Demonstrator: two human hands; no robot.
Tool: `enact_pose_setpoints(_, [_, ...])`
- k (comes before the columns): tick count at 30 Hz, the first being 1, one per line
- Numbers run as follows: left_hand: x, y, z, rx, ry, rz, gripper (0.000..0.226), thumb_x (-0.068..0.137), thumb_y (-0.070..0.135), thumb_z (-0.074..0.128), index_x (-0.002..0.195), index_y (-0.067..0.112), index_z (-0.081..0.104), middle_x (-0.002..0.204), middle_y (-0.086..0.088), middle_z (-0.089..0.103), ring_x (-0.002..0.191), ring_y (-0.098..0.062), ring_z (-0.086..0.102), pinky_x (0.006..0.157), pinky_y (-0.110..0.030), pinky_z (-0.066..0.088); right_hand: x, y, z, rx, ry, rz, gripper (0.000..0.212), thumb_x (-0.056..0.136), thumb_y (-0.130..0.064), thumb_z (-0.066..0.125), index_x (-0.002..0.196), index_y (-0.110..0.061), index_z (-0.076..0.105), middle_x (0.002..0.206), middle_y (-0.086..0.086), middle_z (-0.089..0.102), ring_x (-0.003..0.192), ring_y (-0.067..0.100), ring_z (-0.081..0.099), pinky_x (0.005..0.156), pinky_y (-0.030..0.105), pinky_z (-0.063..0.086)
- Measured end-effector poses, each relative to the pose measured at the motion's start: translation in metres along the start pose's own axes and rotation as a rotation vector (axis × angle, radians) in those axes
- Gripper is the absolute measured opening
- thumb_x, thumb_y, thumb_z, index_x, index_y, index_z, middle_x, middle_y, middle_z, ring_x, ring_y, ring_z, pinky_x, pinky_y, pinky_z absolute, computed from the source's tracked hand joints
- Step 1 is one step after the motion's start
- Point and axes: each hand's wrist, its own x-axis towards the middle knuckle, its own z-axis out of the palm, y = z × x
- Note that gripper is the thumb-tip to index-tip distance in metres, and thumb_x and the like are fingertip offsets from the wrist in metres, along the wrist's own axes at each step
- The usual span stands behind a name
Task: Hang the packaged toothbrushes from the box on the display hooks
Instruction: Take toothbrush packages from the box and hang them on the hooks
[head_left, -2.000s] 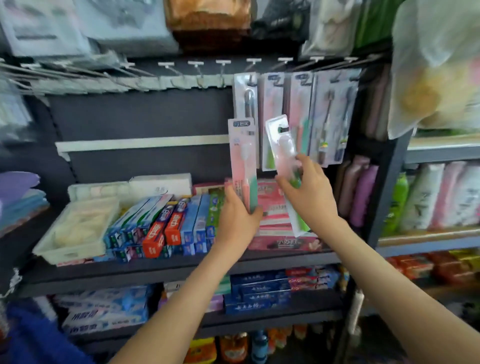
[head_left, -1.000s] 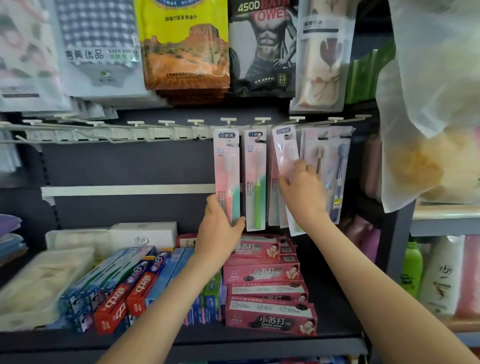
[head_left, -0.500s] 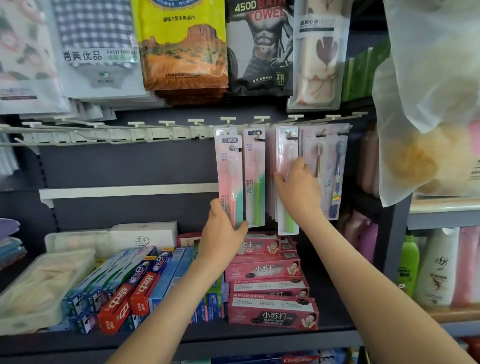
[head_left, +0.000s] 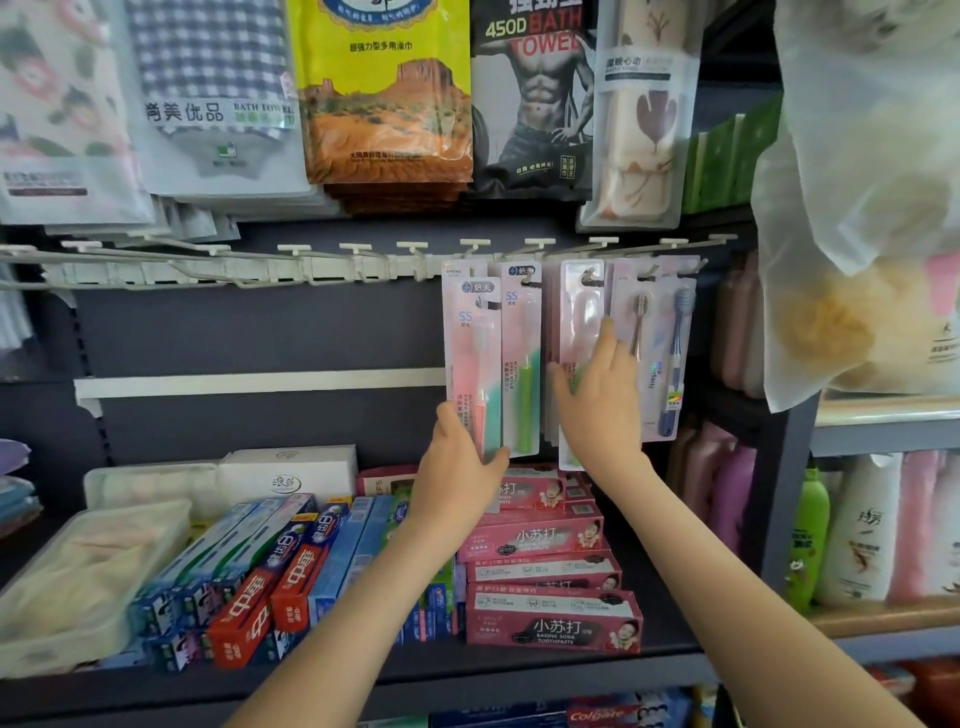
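**A:** What has moved since two seconds ago?

**B:** You held both packs low, in front of the toothpaste shelf. Your left hand (head_left: 462, 457) has raised the pink pack (head_left: 470, 353) to the hooks (head_left: 535, 247). Your right hand (head_left: 597, 410) has brought the clear pack (head_left: 582, 312) up to a hook.

**A:** And in the last half second?

**B:** Your right fingers (head_left: 605, 332) have straightened flat over the clear pack.
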Motion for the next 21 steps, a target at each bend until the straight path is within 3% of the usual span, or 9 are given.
enact_pose_setpoints(2, [-0.001, 0.0, 0.001, 0.016, -0.006, 0.019, 0.057, 0.091, 0.033, 0.064, 0.13, 0.012, 0.029, 0.122, -0.006, 0.054, 0.089, -0.019, 0.059, 0.056, -0.017, 0.04, -0.013, -0.017, -0.003, 0.149, -0.019, -0.084, 0.064, 0.097, -0.026, 0.053, 0.15, -0.008, 0.021, 0.134, 0.013, 0.046, 0.121, 0.025, 0.046, 0.098, 0.034, 0.041])
enact_pose_setpoints(6, [0.001, 0.004, 0.003, 0.059, 0.003, 0.08, 0.063, 0.094, 0.035, 0.058, 0.142, 0.008, 0.026, 0.133, -0.01, 0.051, 0.11, -0.027, 0.059, 0.071, -0.036, 0.05, -0.039, -0.049, -0.003, 0.289, -0.08, -0.141, 0.062, 0.098, -0.027, 0.051, 0.151, -0.016, 0.019, 0.13, 0.005, 0.046, 0.108, 0.017, 0.049, 0.081, 0.027, 0.044])
enact_pose_setpoints(11, [0.003, 0.006, 0.002, 0.15, 0.049, 0.241, 0.069, 0.098, 0.025, 0.051, 0.152, 0.006, 0.012, 0.144, -0.011, 0.042, 0.122, -0.026, 0.052, 0.081, -0.039, 0.054, -0.033, -0.058, 0.005, 0.353, -0.109, 0.017, 0.079, 0.094, -0.035, 0.057, 0.153, -0.016, 0.008, 0.143, 0.0, 0.037, 0.107, 0.002, 0.041, 0.082, 0.015, 0.033])
enact_pose_setpoints(14, [0.004, 0.007, 0.004, 0.128, 0.015, 0.274, 0.075, 0.098, 0.031, 0.052, 0.153, 0.008, 0.006, 0.152, -0.008, 0.033, 0.129, -0.024, 0.047, 0.086, -0.038, 0.052, -0.023, -0.058, 0.011, 0.439, -0.118, 0.076, 0.081, 0.091, -0.029, 0.063, 0.153, -0.017, 0.013, 0.14, 0.003, 0.041, 0.12, 0.014, 0.046, 0.095, 0.023, 0.04])
enact_pose_setpoints(16, [0.007, 0.004, 0.005, 0.154, -0.001, 0.314, 0.085, 0.094, 0.041, 0.055, 0.153, 0.01, 0.004, 0.157, -0.005, 0.025, 0.139, -0.02, 0.035, 0.1, -0.035, 0.046, -0.017, -0.054, 0.014, 0.421, -0.113, 0.061, 0.079, 0.09, -0.024, 0.064, 0.153, -0.019, 0.017, 0.137, 0.003, 0.044, 0.123, 0.016, 0.045, 0.099, 0.025, 0.039])
enact_pose_setpoints(18, [0.01, -0.002, 0.005, 0.154, 0.0, 0.334, 0.089, 0.092, 0.048, 0.056, 0.154, 0.009, 0.004, 0.16, -0.004, 0.016, 0.145, -0.018, 0.02, 0.116, -0.033, 0.028, -0.01, -0.046, 0.014, 0.311, -0.122, -0.008, 0.077, 0.09, -0.02, 0.062, 0.152, -0.021, 0.018, 0.132, 0.004, 0.046, 0.119, 0.019, 0.045, 0.096, 0.026, 0.038])
enact_pose_setpoints(21, [0.022, -0.014, 0.002, 0.208, 0.049, 0.334, 0.087, 0.094, 0.052, 0.048, 0.153, 0.005, 0.005, 0.161, -0.009, 0.009, 0.148, -0.021, 0.01, 0.122, -0.037, 0.009, 0.003, -0.034, 0.012, 0.103, -0.155, -0.114, 0.075, 0.091, -0.016, 0.058, 0.153, -0.02, 0.016, 0.129, 0.008, 0.047, 0.115, 0.026, 0.044, 0.095, 0.035, 0.041])
